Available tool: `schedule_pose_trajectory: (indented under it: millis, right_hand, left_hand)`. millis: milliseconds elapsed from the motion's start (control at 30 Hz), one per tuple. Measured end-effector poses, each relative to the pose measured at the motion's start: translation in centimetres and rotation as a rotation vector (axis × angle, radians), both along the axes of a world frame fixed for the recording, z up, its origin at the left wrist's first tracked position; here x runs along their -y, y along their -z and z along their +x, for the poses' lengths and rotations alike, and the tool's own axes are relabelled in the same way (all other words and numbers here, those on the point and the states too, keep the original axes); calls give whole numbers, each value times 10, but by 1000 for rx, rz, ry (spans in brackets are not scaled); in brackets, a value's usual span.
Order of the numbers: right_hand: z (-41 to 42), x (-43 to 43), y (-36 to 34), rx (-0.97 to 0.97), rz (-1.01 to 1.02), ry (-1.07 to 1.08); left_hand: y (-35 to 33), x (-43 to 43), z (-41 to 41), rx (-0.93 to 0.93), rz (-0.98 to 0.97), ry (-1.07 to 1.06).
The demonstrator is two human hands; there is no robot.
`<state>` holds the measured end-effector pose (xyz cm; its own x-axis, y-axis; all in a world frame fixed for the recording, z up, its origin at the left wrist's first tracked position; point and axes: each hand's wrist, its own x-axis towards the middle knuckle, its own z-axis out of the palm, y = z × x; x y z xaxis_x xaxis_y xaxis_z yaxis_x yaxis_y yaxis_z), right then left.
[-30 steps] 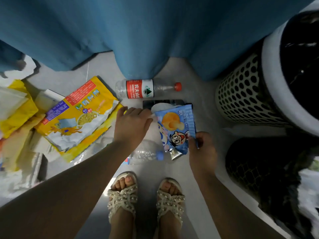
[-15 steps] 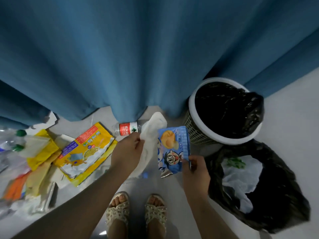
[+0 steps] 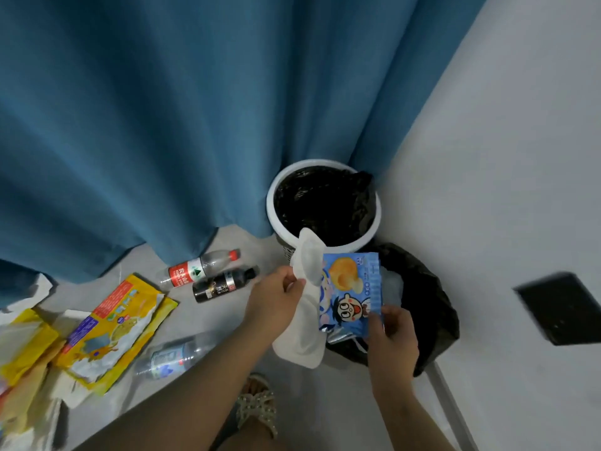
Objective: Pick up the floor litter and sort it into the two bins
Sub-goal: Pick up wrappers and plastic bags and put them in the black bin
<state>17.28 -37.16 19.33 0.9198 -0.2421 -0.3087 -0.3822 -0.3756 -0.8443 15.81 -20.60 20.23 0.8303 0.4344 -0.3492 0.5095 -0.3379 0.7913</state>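
My left hand (image 3: 276, 296) pinches a limp white wrapper (image 3: 304, 330) that hangs down in front of the bins. A blue snack packet (image 3: 353, 288) with a cartoon face is held upright by its lower corner in my right hand (image 3: 392, 330). Both hands hover just in front of the white-rimmed bin (image 3: 374, 237) lined in black. A second bin with a black bag (image 3: 429, 307) sits lower right, partly behind the packet. On the floor lie a red-label bottle (image 3: 198, 270), a dark bottle (image 3: 224, 284), a clear bottle (image 3: 175, 354) and a yellow packet (image 3: 113, 327).
A blue curtain (image 3: 162, 125) hangs behind the bins and litter. A white wall (image 3: 520, 157) with a dark socket (image 3: 562, 307) runs on the right. More yellow and white wrappers (image 3: 22, 340) lie at the far left. My sandalled foot (image 3: 257, 406) is below.
Both hands rose from the floor with the white wrapper and blue packet and moved right toward the bins. The view lifted, showing the bins and wall.
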Motion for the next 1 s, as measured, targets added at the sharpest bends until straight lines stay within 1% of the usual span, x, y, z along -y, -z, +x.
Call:
schedule_pose_trajectory:
  millis: [67,200,367,500,600,733,867,933,1000]
  right_hand:
    - [7,23,6,-14,-3,90]
    - [21,59,18,-34,-38,191]
    - [39,80,39,-94,-121,201]
    - [52,81,54,-168,-182,159]
    - [60,79,62,-203,-225,128]
    - [66,74,74,-235,-263,84]
    - [73,72,85,-318,-318,-69]
    - [74,71,92,-358,-331,-147]
    - [72,68,96,-356,-378,-214]
  left_hand:
    - [3,24,13,-27,-42,52]
    - [19,59,39,-131,-94,119]
    - [51,84,62,-232,-105,164]
    - [72,91,73,-304,-110,187]
    - [81,93,78,-331,-175,147]
    - [92,92,81,-354,-182,142]
    - [108,92,81,-313,-217,152]
    - [112,94,76,-257,-152,224]
    - [114,95,70,-203,34,370]
